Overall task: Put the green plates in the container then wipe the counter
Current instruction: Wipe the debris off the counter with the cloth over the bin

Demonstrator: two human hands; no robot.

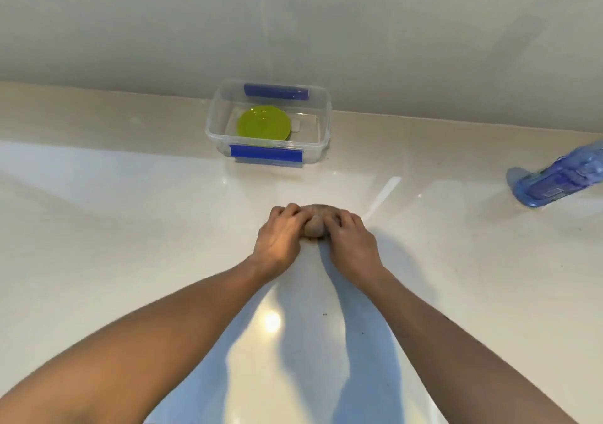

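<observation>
A clear plastic container (321,110) with blue clips stands at the back of the cream counter (130,227), against the wall. Green plates (263,125) lie stacked inside it, towards its left side. In front of the container, at mid-counter, a small bunched brownish cloth (316,226) rests on the surface. My left hand (280,238) and my right hand (350,242) both press down on the cloth, fingers curled over it from either side. Most of the cloth is hidden under the fingers.
A blue transparent bottle (561,175) stands at the far right edge of the counter. A pale wall (293,25) rises directly behind the container. A few dark specks (324,314) lie on the counter between my forearms.
</observation>
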